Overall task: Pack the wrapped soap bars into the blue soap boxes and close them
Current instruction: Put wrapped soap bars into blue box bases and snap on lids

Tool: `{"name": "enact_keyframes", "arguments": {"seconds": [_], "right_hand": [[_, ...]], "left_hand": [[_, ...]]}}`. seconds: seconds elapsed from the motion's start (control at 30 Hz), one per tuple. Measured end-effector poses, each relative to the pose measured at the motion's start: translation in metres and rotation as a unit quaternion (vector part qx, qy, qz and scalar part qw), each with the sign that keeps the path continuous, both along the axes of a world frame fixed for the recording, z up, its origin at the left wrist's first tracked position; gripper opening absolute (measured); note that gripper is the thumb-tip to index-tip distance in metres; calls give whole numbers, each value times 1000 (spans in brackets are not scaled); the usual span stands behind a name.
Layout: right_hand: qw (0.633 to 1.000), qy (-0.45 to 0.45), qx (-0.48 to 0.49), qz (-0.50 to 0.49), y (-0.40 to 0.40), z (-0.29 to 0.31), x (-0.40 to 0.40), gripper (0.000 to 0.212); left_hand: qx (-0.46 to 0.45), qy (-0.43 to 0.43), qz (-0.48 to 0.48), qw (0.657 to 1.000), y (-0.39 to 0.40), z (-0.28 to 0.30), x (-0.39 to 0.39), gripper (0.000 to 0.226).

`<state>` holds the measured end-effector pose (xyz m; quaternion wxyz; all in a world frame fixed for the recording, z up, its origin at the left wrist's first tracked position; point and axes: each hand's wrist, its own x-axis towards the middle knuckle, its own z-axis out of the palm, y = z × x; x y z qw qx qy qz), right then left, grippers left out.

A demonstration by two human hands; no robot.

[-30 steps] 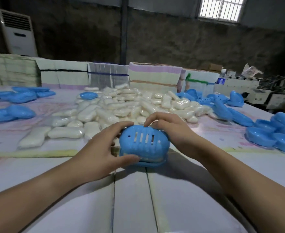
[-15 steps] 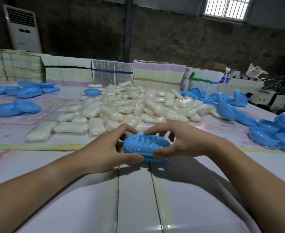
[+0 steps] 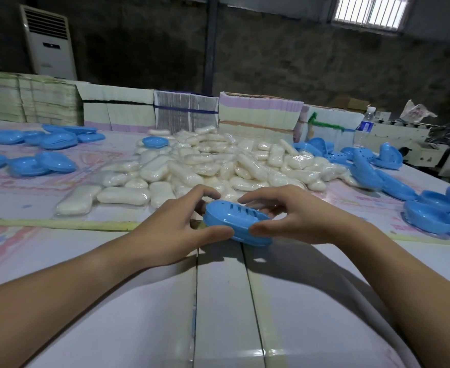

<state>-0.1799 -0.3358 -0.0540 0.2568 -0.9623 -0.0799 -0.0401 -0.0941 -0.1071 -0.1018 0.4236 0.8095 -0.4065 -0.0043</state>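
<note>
Both hands clamp one closed blue soap box (image 3: pixel 236 223) at the middle of the table (image 3: pixel 218 301), tilted with its slotted lid up. The left hand (image 3: pixel 176 229) pinches its 9 o'clock end, thumb in front and fingers behind; the right hand (image 3: pixel 290 216) grips the 3 o'clock end likewise. At 12 o'clock lies a heap of wrapped soap bars (image 3: pixel 213 166), with more blue boxes (image 3: pixel 428 216) at 3 o'clock.
</note>
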Motion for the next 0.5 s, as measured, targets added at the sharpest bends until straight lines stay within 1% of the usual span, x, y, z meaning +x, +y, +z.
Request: {"name": "enact_keyframes", "arguments": {"seconds": [0.13,0.23,0.3,0.37,0.43,0.5], "right_hand": [[996,41,77,16,-5,-1,1,46],[992,58,104,26,-3,-2,1,51],[997,40,67,27,0,-4,1,52],[999,12,38,23,7,-5,2,48],[999,-16,40,16,12,-7,5,44],[998,-50,49,1,17,-12,8,43]], "left_hand": [[-11,12,14,1000,0,1,0,41],[-20,15,23,999,0,0,0,35],[-36,34,25,998,-1,0,1,33],[-49,51,35,997,0,1,2,42],[-69,76,40,994,0,1,3,47],[-113,115,43,986,-1,4,1,52]]}}
